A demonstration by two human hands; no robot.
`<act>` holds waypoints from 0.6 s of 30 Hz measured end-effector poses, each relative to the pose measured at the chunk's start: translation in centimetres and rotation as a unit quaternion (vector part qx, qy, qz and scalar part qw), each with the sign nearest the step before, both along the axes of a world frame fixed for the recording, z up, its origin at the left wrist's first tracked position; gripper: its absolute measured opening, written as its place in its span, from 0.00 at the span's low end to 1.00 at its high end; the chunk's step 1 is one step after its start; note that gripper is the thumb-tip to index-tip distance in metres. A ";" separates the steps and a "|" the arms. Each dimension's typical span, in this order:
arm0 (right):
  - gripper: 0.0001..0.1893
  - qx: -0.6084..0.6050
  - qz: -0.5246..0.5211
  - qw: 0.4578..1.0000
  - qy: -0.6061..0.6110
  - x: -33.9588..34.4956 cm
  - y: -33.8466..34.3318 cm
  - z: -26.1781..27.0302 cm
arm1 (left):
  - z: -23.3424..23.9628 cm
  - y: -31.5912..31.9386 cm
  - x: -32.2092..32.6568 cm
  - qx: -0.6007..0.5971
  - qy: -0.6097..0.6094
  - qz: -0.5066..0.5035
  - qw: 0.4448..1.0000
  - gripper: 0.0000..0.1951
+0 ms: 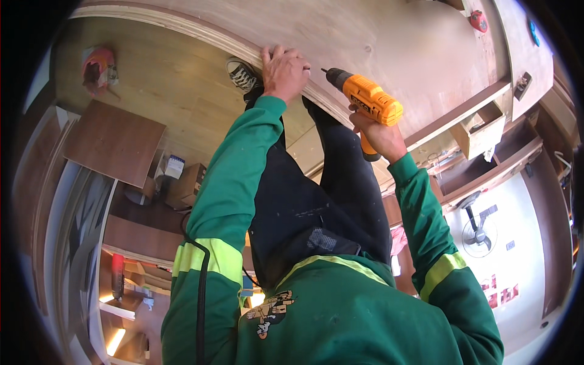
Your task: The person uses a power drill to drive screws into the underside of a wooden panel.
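My right hand (pixel 376 132) grips an orange and black Ingco cordless drill (pixel 372 98) by its handle. The drill's bit points left, towards my left hand (pixel 285 73), and a gap lies between them. My left hand rests on the layered edge (pixel 223 39) of a large plywood panel (pixel 328 32), fingers curled over the top. A small dark tip shows beside its thumb and forefinger; too little is visible to name it. The bit appears to touch nothing.
A red tape measure (pixel 478 21) lies at the far right of the panel. A small wooden drawer (pixel 483 130) juts out on the right. Below are my sneaker (pixel 242 75), a brown board (pixel 114 141) and a cardboard box (pixel 187 185). A fan (pixel 479 235) stands at lower right.
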State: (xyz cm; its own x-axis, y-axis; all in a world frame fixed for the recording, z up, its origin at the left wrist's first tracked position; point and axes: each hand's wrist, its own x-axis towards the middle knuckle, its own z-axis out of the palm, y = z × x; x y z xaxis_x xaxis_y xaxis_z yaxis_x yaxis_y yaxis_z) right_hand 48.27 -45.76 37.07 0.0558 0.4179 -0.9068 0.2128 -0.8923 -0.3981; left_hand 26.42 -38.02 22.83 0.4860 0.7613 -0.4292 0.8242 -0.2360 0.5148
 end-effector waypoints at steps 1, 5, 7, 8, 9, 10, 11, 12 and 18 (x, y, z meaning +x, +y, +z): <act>0.16 -0.005 0.013 1.000 -0.004 0.1 -0.2 -0.1 | -0.1 0.1 0.1 -0.012 -0.001 -0.001 1.000 0.05; 0.14 -0.015 0.025 1.000 -0.001 -0.3 -0.6 -0.4 | -0.1 1.1 0.4 -0.079 0.028 -0.009 0.996 0.06; 0.13 -0.004 0.022 1.000 -0.004 -0.6 -0.5 -0.5 | -0.3 1.1 0.4 -0.078 0.038 -0.021 0.996 0.07; 0.13 -0.006 0.021 1.000 -0.002 -0.7 -0.4 -0.6 | -0.2 1.1 0.5 -0.076 0.041 -0.028 0.996 0.07; 0.13 -0.009 0.020 1.000 0.001 -0.8 -0.3 -0.7 | -0.2 1.1 0.5 -0.080 0.041 -0.027 0.996 0.08; 0.13 -0.011 0.020 1.000 0.004 -0.8 -0.2 -0.8 | -0.1 1.1 0.5 -0.083 0.040 -0.026 0.995 0.08; 0.12 -0.012 0.022 1.000 0.003 -0.9 -0.3 -1.1 | -0.1 1.1 0.5 -0.086 0.039 -0.025 0.995 0.09; 0.12 -0.013 0.024 1.000 0.002 -0.9 -0.5 -1.4 | 0.0 1.2 0.6 -0.090 0.045 -0.028 0.995 0.09; 0.11 -0.004 0.014 1.000 0.007 -1.4 -0.4 -1.6 | -0.3 1.1 1.0 -0.101 0.062 -0.031 0.993 0.09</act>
